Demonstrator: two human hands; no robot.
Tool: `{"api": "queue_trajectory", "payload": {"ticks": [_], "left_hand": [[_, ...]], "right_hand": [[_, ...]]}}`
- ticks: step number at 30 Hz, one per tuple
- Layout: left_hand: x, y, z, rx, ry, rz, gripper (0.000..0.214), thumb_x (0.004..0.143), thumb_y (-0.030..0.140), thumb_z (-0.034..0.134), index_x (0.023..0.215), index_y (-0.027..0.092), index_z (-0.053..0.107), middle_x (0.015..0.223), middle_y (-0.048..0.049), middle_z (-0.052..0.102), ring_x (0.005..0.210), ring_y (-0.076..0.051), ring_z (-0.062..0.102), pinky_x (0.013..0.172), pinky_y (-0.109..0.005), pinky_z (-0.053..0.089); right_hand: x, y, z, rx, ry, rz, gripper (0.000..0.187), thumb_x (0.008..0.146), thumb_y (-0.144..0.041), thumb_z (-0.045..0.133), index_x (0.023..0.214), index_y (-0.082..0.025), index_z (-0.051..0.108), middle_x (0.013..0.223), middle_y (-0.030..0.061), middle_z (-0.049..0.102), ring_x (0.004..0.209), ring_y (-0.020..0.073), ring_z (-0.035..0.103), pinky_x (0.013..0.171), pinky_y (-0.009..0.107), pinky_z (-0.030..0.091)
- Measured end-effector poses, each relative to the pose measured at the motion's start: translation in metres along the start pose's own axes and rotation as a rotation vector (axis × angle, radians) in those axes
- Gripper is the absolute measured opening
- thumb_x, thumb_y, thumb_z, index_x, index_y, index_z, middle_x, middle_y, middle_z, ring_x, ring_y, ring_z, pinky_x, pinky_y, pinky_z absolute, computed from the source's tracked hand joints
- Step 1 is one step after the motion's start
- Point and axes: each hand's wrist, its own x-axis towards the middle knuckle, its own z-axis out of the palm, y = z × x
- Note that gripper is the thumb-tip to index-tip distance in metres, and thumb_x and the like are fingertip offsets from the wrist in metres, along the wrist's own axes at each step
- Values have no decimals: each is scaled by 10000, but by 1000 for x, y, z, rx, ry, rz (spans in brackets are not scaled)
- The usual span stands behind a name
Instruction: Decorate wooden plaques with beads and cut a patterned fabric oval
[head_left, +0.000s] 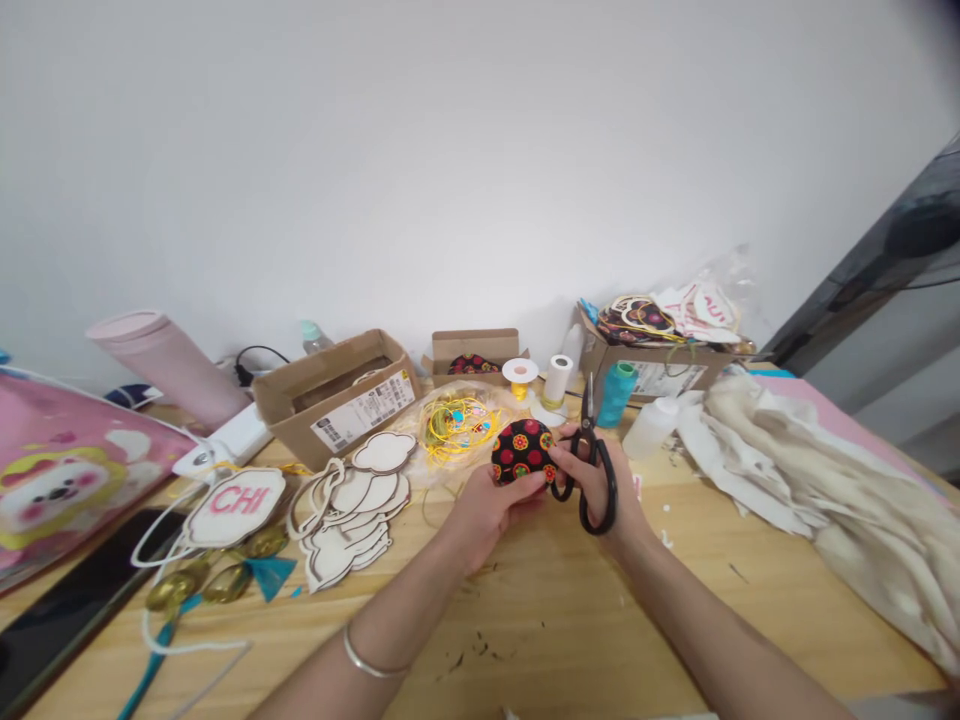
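Note:
My left hand (491, 515) pinches a rounded piece of black fabric (521, 450) printed with red and green circles. My right hand (592, 480) is shut on a pair of black-handled scissors (592, 475), with the blades pointing up and away from me. The scissors sit just right of the fabric's edge, and the fingers of my right hand touch that edge. A tangle of yellow cord (457, 430) lies on clear plastic just behind the fabric.
A wooden tabletop (540, 620) holds cardboard boxes (334, 400), thread spools including a teal one (616, 394), and a plastic bottle (651, 428). Stacked cut-out shapes (352, 525) and a "CHI" tag (236, 508) lie left; a cream cloth heap (810, 470) lies right.

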Motion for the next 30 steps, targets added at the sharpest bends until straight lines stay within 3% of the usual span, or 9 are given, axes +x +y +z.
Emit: {"api": "queue_trajectory", "payload": {"ticks": [4,7,14,18,25,30], "left_hand": [[7,6,6,-71,141,99,248,555,200,834,768,140,721,736,-13,710,585,-71,597,593,-186,522],[11,14,11,-125,229,179,253,552,195,828,770,140,711,725,-3,696,582,-68,593,581,-181,528],[13,17,21,-190,396,302,250,533,146,815,744,138,682,714,1,676,622,-79,599,575,-171,514],[13,9,25,-146,409,301,254,561,176,808,778,134,682,782,-29,696,691,-114,624,650,-225,534],[12,2,38,-145,365,311,253,589,207,791,798,118,680,797,-56,712,721,-149,652,737,-281,527],[10,-3,39,-91,373,319,263,601,249,792,805,122,686,785,-50,715,724,-161,653,768,-303,515]], "right_hand": [[5,1,-13,-78,-39,-83,289,779,-438,648,894,-196,539,562,-78,438,446,77,383,423,204,311],[8,-5,-22,-142,-175,-102,339,828,-531,554,865,-194,547,597,-60,404,489,85,360,439,211,300],[9,-21,-30,-437,-468,86,565,742,-738,480,735,-173,500,570,-58,336,456,73,294,408,226,242],[4,-24,-25,-438,-556,58,591,738,-761,454,738,-171,495,596,-49,334,474,76,300,413,230,243],[-1,-22,-20,-345,-554,2,554,792,-703,451,863,-160,539,545,-63,350,468,86,316,428,232,265],[-5,-13,-18,-264,-468,-17,489,799,-653,497,821,-168,554,553,-55,365,461,84,309,411,223,269]]}}
